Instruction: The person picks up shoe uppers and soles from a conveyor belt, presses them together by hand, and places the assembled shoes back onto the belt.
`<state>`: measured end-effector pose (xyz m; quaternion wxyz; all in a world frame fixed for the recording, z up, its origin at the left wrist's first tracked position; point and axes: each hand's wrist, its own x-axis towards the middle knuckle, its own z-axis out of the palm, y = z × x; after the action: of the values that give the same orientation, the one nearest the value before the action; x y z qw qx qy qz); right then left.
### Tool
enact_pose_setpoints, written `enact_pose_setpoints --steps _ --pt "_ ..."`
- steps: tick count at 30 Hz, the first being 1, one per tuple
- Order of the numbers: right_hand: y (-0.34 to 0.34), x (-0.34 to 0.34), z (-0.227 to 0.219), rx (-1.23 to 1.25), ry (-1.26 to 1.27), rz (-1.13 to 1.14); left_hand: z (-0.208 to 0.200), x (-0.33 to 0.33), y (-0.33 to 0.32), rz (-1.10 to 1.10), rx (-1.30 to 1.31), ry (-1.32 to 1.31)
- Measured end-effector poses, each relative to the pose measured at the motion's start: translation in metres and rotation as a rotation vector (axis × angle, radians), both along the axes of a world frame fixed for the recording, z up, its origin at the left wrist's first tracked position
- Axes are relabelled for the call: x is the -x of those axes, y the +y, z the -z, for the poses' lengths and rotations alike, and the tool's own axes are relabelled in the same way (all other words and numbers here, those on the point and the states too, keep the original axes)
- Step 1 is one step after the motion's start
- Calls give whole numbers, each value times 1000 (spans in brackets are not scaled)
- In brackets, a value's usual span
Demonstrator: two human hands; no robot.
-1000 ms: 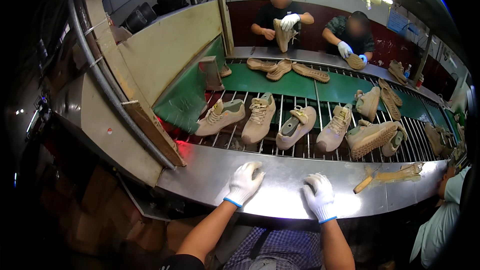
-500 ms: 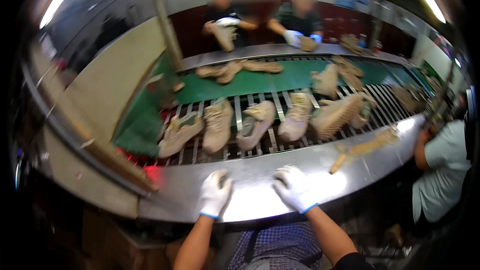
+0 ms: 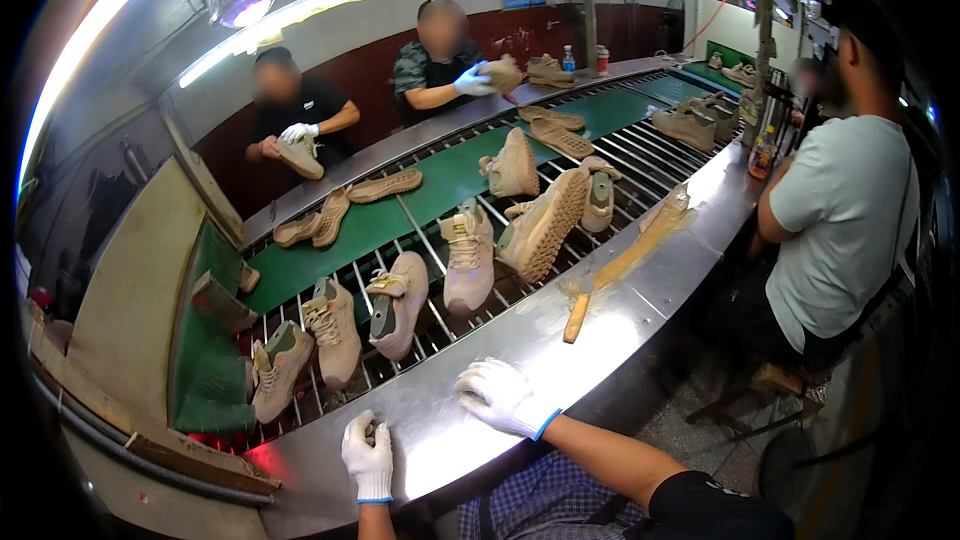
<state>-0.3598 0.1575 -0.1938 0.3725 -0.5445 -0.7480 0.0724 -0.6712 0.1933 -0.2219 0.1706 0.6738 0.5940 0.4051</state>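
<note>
Both hands wear white gloves on a metal desk (image 3: 430, 430). The left hand (image 3: 368, 452) has its grip loosely curled, slightly parted; the right hand (image 3: 503, 400) lies flat, grip spread. Beyond the desk, beige shoes (image 3: 467, 265) sit on a barred conveyor (image 3: 625, 172). A wooden handle (image 3: 576, 318) lies nearby.

We're riding on the wearer's head here, one wide fisheye looking down over the nearby hands (image 3: 367, 457), facing across the counter (image 3: 625, 310), which slants up rightward, to the green belt (image 3: 450, 192) beyond.
</note>
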Motion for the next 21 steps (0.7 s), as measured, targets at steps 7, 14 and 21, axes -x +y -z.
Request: enact_pose_setpoints --steps 7,14,21 --pt "-2 3 -3 88 -14 -3 -7 1 1 20 -37 42" --pt "-4 9 -9 121 210 100 -6 5 0 11 -26 47" --pt "7 8 -67 -322 382 -54 3 12 6 -11 22 32"
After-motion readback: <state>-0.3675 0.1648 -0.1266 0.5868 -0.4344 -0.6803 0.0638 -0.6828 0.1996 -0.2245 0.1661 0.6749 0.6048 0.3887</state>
